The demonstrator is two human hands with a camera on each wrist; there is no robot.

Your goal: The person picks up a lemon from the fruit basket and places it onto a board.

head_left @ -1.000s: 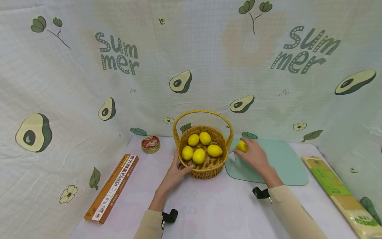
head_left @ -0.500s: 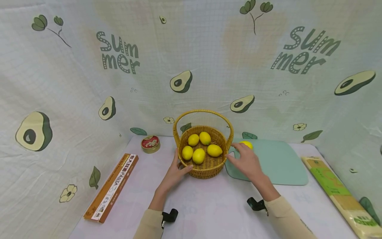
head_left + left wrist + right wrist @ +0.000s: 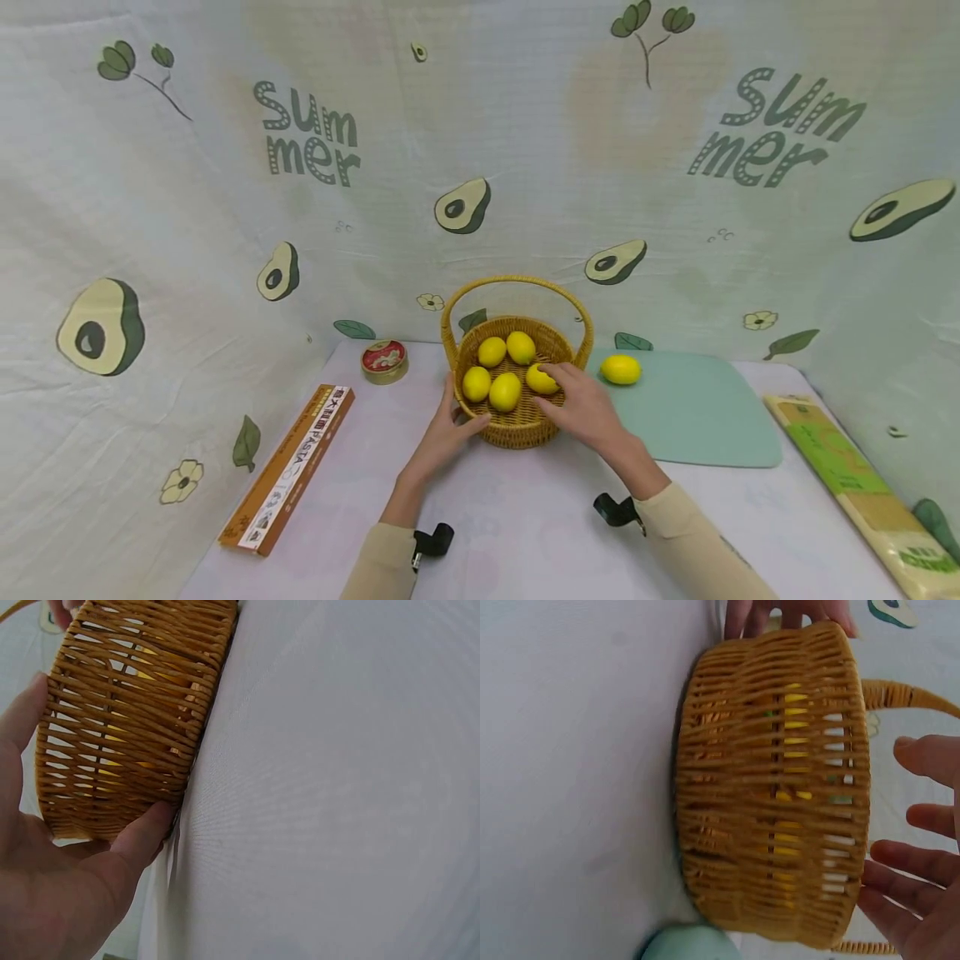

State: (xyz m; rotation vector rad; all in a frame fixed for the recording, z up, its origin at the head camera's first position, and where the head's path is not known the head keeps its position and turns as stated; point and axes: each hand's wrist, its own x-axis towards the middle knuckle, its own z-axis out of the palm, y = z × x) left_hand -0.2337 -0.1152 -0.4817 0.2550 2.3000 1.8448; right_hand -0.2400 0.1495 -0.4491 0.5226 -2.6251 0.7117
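In the head view, a round wicker basket (image 3: 517, 435) with a tall handle holds several lemons (image 3: 506, 392). My left hand (image 3: 441, 440) holds the basket at its left front, thumb and fingers spread round the woven wall, as the left wrist view also shows. Over the basket's right rim reaches my right hand (image 3: 588, 412), fingertips at the rightmost lemon (image 3: 540, 382) and partly covering it. Its fingers (image 3: 915, 862) look spread and relaxed in the right wrist view. Another lemon (image 3: 620, 369) lies on the pale green cutting board (image 3: 697, 412) to the right.
A round red-topped tin (image 3: 384, 362) stands behind and left of the basket. An orange pasta box (image 3: 288, 471) lies at the left, and a long packet of noodles (image 3: 862, 487) at the right. A printed cloth (image 3: 525, 150) hangs behind the table.
My right hand has let go of the lemon on the cutting board and moved left, over the basket's rim to the lemons inside. My left hand stays on the basket.
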